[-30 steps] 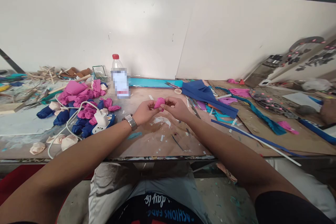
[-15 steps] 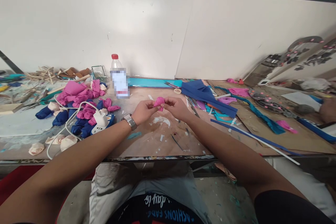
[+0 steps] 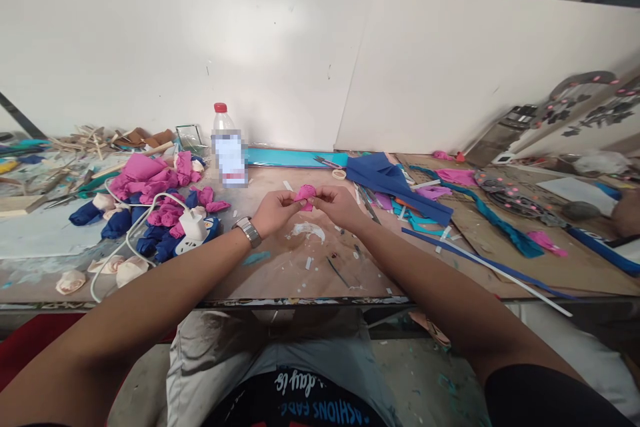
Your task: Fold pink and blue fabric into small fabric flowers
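Note:
Between my two hands is a small crinkled piece of pink crepe paper (image 3: 305,193), pinched at both sides above the table. My left hand (image 3: 274,211), with a metal watch (image 3: 247,232) on its wrist, has thumb and fingers closed on the paper's left side. Opposite it, my right hand (image 3: 338,205) pinches the right side. A whitish smear (image 3: 306,232) marks the table just below. To the left lies a heap of crumpled pink paper (image 3: 145,177) with dark blue paper rolls (image 3: 116,223) and cream paper flowers (image 3: 70,282).
A red-capped bottle (image 3: 227,147) stands near the white wall. Scissors (image 3: 327,161) and folded blue paper (image 3: 383,180) lie at the back. A white power strip (image 3: 193,230) with a cable sits left. Paper strips (image 3: 500,267) and another person's hand (image 3: 627,210) are on the right.
Both hands keep their pinch on the pink paper. Its top looks slightly more rounded and ruffled now. The view has shifted very slightly.

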`<state>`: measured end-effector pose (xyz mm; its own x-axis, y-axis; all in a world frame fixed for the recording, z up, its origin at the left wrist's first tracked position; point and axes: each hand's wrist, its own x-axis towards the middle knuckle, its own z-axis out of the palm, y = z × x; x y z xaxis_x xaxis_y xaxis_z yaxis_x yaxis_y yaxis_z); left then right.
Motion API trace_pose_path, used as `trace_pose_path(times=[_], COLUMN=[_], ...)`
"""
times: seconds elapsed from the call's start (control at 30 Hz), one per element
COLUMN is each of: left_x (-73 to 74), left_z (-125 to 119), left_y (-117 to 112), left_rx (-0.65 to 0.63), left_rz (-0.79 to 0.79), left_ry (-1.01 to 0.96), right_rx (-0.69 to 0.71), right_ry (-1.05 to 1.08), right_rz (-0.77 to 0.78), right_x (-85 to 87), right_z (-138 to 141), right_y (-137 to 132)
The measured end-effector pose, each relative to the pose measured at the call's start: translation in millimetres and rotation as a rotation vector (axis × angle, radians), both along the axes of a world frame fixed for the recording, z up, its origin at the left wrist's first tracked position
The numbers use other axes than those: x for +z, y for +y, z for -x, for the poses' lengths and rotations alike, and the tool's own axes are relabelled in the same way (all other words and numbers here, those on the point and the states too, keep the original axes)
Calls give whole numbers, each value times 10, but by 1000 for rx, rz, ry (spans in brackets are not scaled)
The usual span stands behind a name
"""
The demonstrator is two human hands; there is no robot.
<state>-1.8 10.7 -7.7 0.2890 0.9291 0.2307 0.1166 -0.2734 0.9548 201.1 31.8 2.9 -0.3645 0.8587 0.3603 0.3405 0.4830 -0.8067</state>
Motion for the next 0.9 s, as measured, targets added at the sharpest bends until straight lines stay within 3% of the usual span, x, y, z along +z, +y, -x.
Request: trace_pose_path(times=[0.6, 0.9], left_x=[-14, -28], left_z=[11, 31], left_y=[11, 36], left_rx=[43, 48], left_rz=[11, 14], left_ry=[25, 40], right_rx=[45, 81], right_ry=[16, 227], right_rz=[27, 157], right_x=[-62, -74], right_z=[-26, 19], right_y=[58, 39])
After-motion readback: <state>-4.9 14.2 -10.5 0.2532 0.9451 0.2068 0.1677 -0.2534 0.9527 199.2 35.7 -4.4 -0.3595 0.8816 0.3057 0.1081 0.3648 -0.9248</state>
